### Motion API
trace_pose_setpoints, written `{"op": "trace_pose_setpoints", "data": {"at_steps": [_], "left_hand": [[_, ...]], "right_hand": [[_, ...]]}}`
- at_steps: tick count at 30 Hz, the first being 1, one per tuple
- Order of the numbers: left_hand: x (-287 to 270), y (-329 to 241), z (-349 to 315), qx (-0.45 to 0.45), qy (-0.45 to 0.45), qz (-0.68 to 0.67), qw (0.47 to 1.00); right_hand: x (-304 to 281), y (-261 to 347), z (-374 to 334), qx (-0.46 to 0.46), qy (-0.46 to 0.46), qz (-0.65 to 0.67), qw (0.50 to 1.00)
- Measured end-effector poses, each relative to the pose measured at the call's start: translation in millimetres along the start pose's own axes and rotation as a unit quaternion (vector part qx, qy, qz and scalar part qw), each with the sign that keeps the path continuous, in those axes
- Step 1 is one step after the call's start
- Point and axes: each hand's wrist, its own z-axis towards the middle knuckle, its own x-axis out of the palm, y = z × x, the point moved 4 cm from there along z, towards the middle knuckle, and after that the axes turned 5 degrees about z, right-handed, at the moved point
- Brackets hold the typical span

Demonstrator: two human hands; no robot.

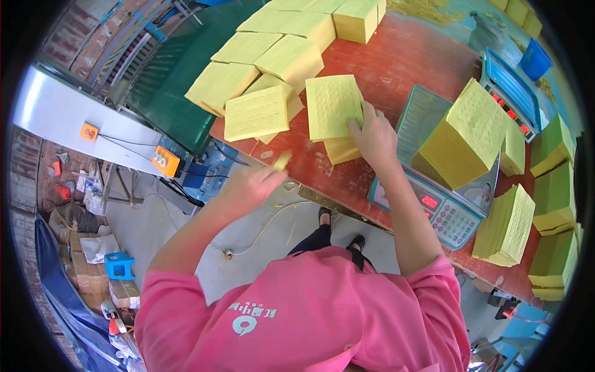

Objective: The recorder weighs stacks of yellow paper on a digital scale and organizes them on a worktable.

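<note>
My right hand (377,137) grips the right edge of a stack of yellow embossed paper (333,106), thumb on top and fingers along the side. The stack sits tilted over another yellow stack (342,150) on the red table. Just off the table's front edge, my left hand (251,191) is closed, with a small yellow piece of paper (282,162) between thumb and fingers; motion blurs it. Beyond that hand, another embossed paper stack (256,113) leans on the piles. To the right, a tall paper stack (465,133) rests aslant on a digital scale (434,208) with lit red digits.
Several yellow stacks (266,31) fill the table's far left, and more (553,198) line its right end. A second scale (511,87) stands behind the first, near a blue bucket (536,59). A grey machine with orange switch boxes (165,161) stands left of the red table (409,56).
</note>
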Motion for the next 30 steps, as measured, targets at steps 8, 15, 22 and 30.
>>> {"op": "trace_pose_setpoints", "data": {"at_steps": [8, 15, 22, 30], "left_hand": [[30.0, 8.9, -12.1, -0.211, 0.072, -0.368, 0.903], [99.5, 40.5, 132.7, -0.315, -0.088, -0.830, 0.452], [82.9, 26.1, 109.0, -0.304, 0.029, -0.830, 0.466], [79.3, -10.3, 48.3, -0.162, 0.030, -0.804, 0.571]], "right_hand": [[-2.3, 2.2, 18.0, 0.042, 0.098, 0.043, 0.993], [31.6, -19.5, 29.1, 0.169, 0.124, 0.181, 0.961], [27.5, 9.8, -43.7, 0.227, 0.088, 0.166, 0.956], [8.5, 52.3, -129.2, 0.230, 0.012, 0.286, 0.930]]}}
